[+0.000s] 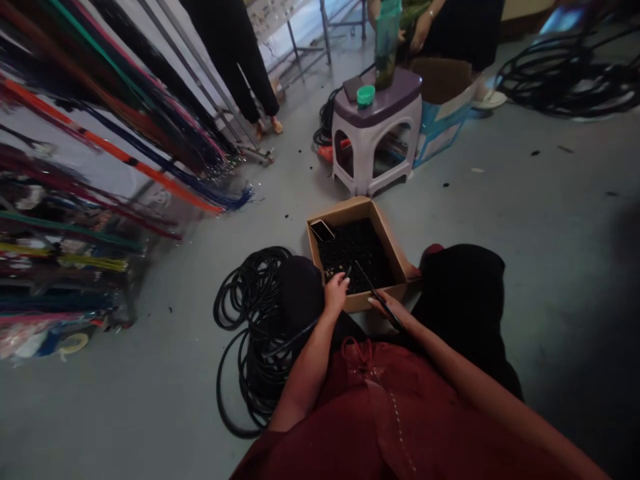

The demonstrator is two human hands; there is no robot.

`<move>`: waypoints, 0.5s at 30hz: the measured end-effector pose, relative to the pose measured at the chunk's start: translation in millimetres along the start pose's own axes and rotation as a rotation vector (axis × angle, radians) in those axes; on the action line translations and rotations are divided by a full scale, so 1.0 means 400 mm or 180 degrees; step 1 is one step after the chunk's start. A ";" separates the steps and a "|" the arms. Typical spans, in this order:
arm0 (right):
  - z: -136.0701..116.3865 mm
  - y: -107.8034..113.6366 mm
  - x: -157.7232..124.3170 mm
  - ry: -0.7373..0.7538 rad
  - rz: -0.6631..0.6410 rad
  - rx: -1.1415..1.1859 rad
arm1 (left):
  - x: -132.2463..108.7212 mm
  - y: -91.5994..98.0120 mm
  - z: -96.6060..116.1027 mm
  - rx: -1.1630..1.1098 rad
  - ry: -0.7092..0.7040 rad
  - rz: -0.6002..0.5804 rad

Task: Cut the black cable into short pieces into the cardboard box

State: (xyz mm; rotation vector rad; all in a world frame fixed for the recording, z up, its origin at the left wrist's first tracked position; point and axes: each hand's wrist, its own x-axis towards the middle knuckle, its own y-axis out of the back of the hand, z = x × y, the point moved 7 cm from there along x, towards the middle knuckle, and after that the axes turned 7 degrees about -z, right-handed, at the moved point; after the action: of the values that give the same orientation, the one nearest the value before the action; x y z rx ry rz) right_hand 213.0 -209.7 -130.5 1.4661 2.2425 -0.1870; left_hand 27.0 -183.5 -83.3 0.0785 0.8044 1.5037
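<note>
Left hand (pixel 336 293), fingers curled and nearly closed at the near rim of a cardboard box (pixel 358 208); any hold on a small piece impossible to tell. Right hand (pixel 385 308), closed around a slim black tool (pixel 373 291), tip among loose black pieces (pixel 355 250) ahead of the grip. Phone (pixel 322 231) in the box's far left corner, beyond the left hand; coil of black cord (pixel 255 353) just left of it.

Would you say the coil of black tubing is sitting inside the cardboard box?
No, the coil of black tubing lies on the floor outside the cardboard box, to its left.
</note>
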 end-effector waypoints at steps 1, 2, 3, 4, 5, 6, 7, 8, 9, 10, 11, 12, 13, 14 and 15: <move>0.000 -0.002 -0.003 -0.0002 -0.0064 -0.0041 | 0.002 0.001 -0.003 -0.0063 0.0018 0.0014; 0.002 -0.004 -0.005 -0.0011 -0.0116 -0.0080 | 0.004 0.000 -0.006 -0.0119 0.0031 0.0021; 0.005 -0.005 -0.007 -0.0030 -0.0159 -0.0114 | 0.007 -0.001 -0.009 -0.0169 0.0041 0.0024; 0.008 -0.006 -0.008 -0.0045 -0.0190 -0.0147 | 0.009 -0.003 -0.011 -0.0211 0.0049 0.0020; 0.011 -0.008 -0.008 -0.0053 -0.0220 -0.0179 | 0.011 -0.005 -0.014 -0.0246 0.0056 0.0011; 0.013 -0.010 -0.008 -0.0052 -0.0251 -0.0211 | 0.013 -0.007 -0.016 -0.0274 0.0063 -0.0001; 0.013 -0.012 -0.008 -0.0035 -0.0283 -0.0243 | 0.014 -0.009 -0.017 -0.0297 0.0067 -0.0016; 0.012 -0.015 -0.007 -0.0008 -0.0319 -0.0276 | 0.015 -0.010 -0.017 -0.0316 0.0068 -0.0033; 0.010 -0.019 -0.008 0.0025 -0.0357 -0.0309 | 0.014 -0.011 -0.017 -0.0331 0.0065 -0.0052; 0.007 -0.022 -0.008 0.0062 -0.0398 -0.0342 | 0.014 -0.013 -0.015 -0.0342 0.0061 -0.0074; 0.004 -0.025 -0.009 0.0096 -0.0436 -0.0376 | 0.012 -0.014 -0.014 -0.0348 0.0057 -0.0099; 0.001 -0.028 -0.010 0.0123 -0.0471 -0.0410 | 0.011 -0.016 -0.012 -0.0348 0.0057 -0.0129; -0.001 -0.029 -0.011 0.0142 -0.0500 -0.0442 | 0.010 -0.018 -0.010 -0.0341 0.0063 -0.0163; -0.004 -0.030 -0.012 0.0155 -0.0521 -0.0473 | 0.009 -0.021 -0.009 -0.0330 0.0071 -0.0202; -0.006 -0.031 -0.012 0.0161 -0.0536 -0.0502 | 0.008 -0.024 -0.008 -0.0316 0.0079 -0.0245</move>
State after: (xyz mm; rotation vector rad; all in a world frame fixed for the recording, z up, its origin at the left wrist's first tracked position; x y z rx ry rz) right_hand 203.0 -218.2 -127.8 1.2142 2.3631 -0.0242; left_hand 33.2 -183.1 -92.0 -0.0447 0.7432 1.4717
